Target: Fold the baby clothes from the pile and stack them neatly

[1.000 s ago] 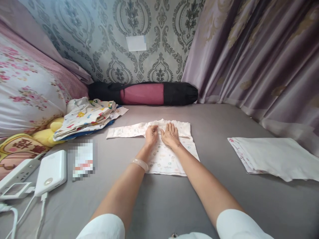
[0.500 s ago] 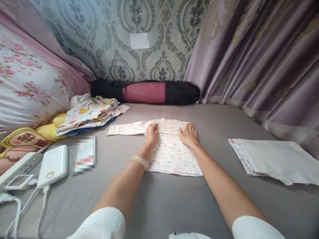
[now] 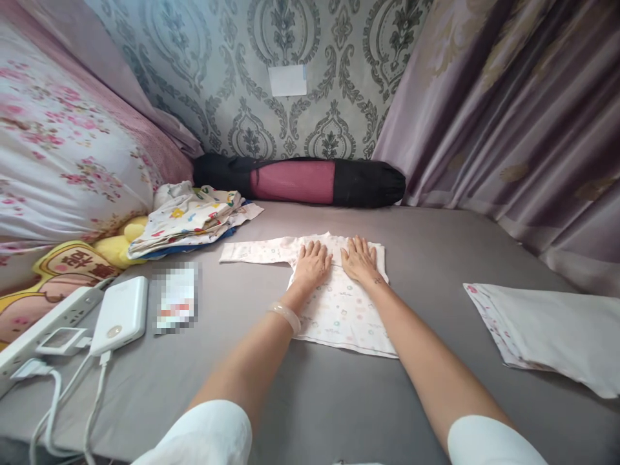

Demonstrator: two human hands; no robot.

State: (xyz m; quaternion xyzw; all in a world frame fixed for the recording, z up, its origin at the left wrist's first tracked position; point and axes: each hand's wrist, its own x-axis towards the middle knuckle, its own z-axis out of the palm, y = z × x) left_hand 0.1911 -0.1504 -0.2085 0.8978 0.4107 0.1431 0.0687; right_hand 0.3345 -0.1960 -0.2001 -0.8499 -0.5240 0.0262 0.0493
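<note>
A small white shirt [image 3: 346, 316] with a pale pastel print lies flat on the grey sheet in front of me. One sleeve [image 3: 256, 250] stretches out to the left; the right sleeve is folded in across the chest. My left hand [image 3: 312, 263] rests palm down on the upper left of the shirt, fingers spread. Beside it, my right hand [image 3: 359, 259] presses flat on the folded part at the upper right. Both hands cover some of the cloth beneath them.
Folded white cloth [image 3: 552, 329] lies at the right. On the left are a clothes pile [image 3: 194, 219], a white power bank [image 3: 120, 315], a power strip [image 3: 72, 316] with cables and a blurred packet [image 3: 177, 298]. A black and pink rolled bag [image 3: 295, 181] lies along the wall.
My left hand has flattened and spread its fingers on the shirt, moving inward. My right hand has shifted slightly left along the fold. The view has turned a little to the left.
</note>
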